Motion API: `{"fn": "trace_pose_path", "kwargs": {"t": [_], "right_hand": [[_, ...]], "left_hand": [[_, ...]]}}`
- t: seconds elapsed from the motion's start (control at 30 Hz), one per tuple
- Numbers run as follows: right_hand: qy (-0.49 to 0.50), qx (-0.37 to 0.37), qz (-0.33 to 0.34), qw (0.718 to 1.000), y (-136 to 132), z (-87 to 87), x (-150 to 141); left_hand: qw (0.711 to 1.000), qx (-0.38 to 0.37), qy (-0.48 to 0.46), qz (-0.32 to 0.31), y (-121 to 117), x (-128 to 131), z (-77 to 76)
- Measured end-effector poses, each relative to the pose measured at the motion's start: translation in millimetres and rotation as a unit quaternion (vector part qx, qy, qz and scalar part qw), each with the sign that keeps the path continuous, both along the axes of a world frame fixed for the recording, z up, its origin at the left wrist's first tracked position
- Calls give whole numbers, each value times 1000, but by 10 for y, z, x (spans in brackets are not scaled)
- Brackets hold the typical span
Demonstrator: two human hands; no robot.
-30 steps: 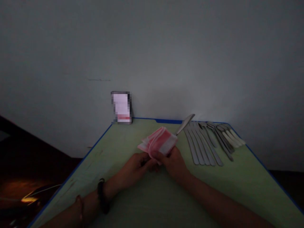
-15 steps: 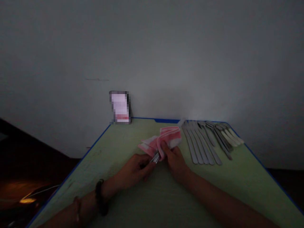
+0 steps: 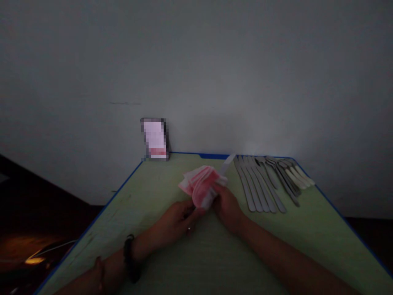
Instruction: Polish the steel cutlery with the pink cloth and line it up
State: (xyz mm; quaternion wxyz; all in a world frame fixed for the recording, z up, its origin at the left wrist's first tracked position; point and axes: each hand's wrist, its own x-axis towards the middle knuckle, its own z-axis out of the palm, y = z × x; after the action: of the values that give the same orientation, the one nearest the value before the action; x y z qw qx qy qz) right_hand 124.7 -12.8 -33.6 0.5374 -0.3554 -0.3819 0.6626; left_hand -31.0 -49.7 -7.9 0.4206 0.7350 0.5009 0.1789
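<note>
A pink-and-white cloth (image 3: 205, 186) is bunched up in front of me above the middle of the table. My right hand (image 3: 227, 207) is closed on the cloth's right side, thumb on top. My left hand (image 3: 181, 217) is closed at the lower left of the cloth, round the handle end of a table knife (image 3: 227, 164). The knife's pale, flat blade sticks out past the far side of the cloth. Its handle is hidden by the cloth and my fingers. A dark beaded bracelet (image 3: 131, 258) is on my left wrist.
Several forks (image 3: 259, 188) lie in a row to the right of my hands. Beyond them are spoons (image 3: 284, 182) and several pale-handled pieces of cutlery (image 3: 299, 174). A phone (image 3: 156, 139) leans on the wall at the back left. The table (image 3: 123, 205) has a blue edge.
The cloth has moved down and left along the knife with my right hand and now covers the shiny handle part that showed before. More of the blade shows at the far end.
</note>
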Motion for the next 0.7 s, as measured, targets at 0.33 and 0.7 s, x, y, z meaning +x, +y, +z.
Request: {"fn": "trace_pose_path", "kwargs": {"t": [0.33, 0.7], "right_hand": [[27, -10, -44, 999, 161, -1, 120], [42, 24, -195, 980, 370, 323, 369]], "left_hand": [[995, 20, 55, -77, -36, -51, 46], [996, 13, 0, -87, -18, -163, 102]]}}
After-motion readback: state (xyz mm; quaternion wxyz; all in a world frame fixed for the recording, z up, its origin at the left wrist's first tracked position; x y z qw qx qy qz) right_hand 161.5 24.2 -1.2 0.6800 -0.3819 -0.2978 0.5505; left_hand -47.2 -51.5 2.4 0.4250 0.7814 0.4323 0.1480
